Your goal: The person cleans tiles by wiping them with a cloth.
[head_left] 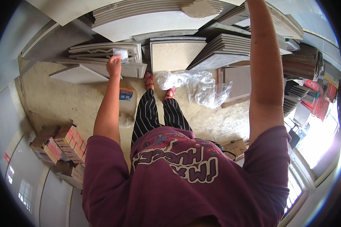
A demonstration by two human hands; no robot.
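My left hand (114, 66) is closed, pinching a small clear plastic packet (120, 53) of whitish bits. It is held up in front of a stack of pale tiles (134, 69) that leans at the far left of centre. What exactly fills the packet is too small to tell. My right arm stretches far forward past the top edge, so that hand is out of the picture. Below the right forearm's reach lean several grey slabs (221, 51). A cream tile (174, 55) stands upright straight ahead of my feet.
Crumpled clear plastic sheeting (206, 89) lies on the floor by my right foot. A tan container (128, 100) with a blue label stands left of my legs. Boxes (70, 142) are piled at the left. More long tiles (140, 22) lean at the back, with a broken piece (201, 9) on top.
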